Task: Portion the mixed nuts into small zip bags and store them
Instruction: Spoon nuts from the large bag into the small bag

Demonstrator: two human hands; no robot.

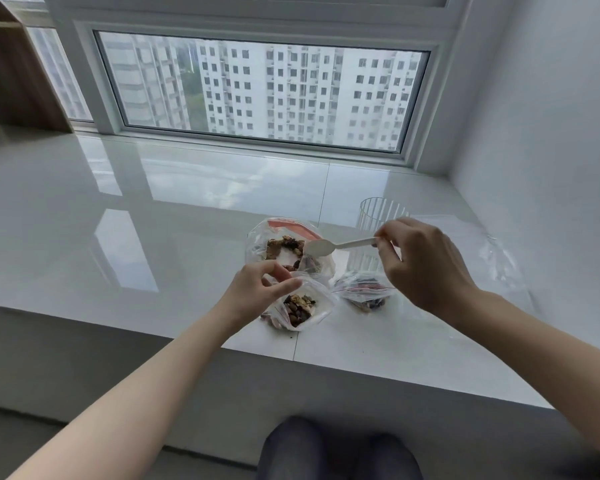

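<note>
Item, left: my left hand pinched the small zip bag mouth open at the sill's edge. Centre: big nut bag behind. Right: my right hand gripped the spoon; best kept level, tipped low inside the mouth.

big bag behind small bag

Hands: two, the left hand and the right hand.
Bags with nuts in them: three, the large bag, the small open bag and the small sealed bag.
Empty plastic bags: perhaps one, a clear film at the right, hard to make out.
Spoons: one white spoon.
Glasses: one ribbed glass.
Windows: one window.
</note>
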